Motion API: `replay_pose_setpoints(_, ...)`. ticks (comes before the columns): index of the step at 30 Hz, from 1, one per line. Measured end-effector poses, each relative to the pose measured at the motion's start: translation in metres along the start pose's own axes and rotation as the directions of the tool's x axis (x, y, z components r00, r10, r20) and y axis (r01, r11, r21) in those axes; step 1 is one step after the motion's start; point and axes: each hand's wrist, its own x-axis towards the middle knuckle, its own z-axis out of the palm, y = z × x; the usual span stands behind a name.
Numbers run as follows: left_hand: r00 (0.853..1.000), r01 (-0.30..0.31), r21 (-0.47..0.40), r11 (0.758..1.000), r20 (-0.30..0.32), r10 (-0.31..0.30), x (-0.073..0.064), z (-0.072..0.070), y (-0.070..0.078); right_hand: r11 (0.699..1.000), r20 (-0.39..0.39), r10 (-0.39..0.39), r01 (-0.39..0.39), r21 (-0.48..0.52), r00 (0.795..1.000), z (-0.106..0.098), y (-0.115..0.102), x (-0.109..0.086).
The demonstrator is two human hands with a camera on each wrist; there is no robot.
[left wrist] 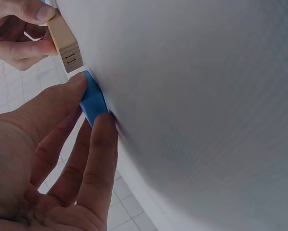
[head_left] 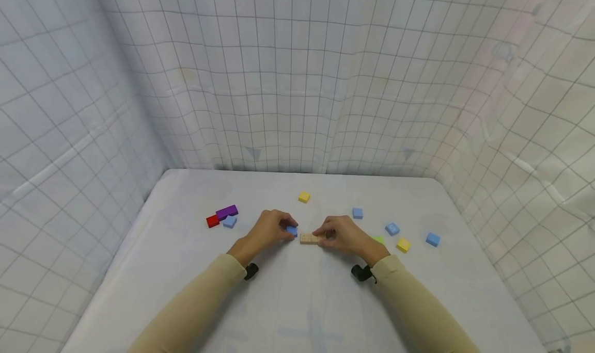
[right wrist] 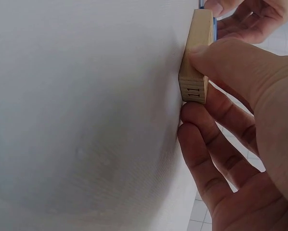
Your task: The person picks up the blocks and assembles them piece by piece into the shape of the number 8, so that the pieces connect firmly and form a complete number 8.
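My left hand [head_left: 268, 226] pinches a small blue block [head_left: 292, 231] between thumb and fingers at the middle of the table. Just to its right, my right hand [head_left: 346, 234] holds a long bare-wood block [head_left: 308, 239] by its right part. A narrow gap separates the two blocks in the left wrist view, where dark marks show on the end face of the wooden block [left wrist: 64, 38]. From the right wrist, the thumb lies on the wooden block [right wrist: 193, 86] and fingertips touch its end, with similar marks there.
To the left lie a purple block [head_left: 226, 212], a red block [head_left: 212, 221] and a light blue block [head_left: 230, 222]. A yellow block [head_left: 304, 197] lies farther back. On the right are several blue blocks [head_left: 392, 229], another yellow block [head_left: 403, 245] and a partly hidden green block [head_left: 378, 239].
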Motion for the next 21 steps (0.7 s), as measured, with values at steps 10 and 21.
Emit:
replay_pose_setpoints(10,0.997,-0.074,-0.002,0.997,0.011,0.074,0.011,0.006,-0.018,1.000,-0.006,-0.008,0.007,-0.012,1.000,0.001,0.000,-0.001)
replay_pose_setpoints(21,0.999,-0.048,-0.020,0.999,0.023,0.049,0.025,0.014,-0.029,1.000,-0.009,0.009,-0.009,-0.012,1.000,0.001,0.000,-0.001)
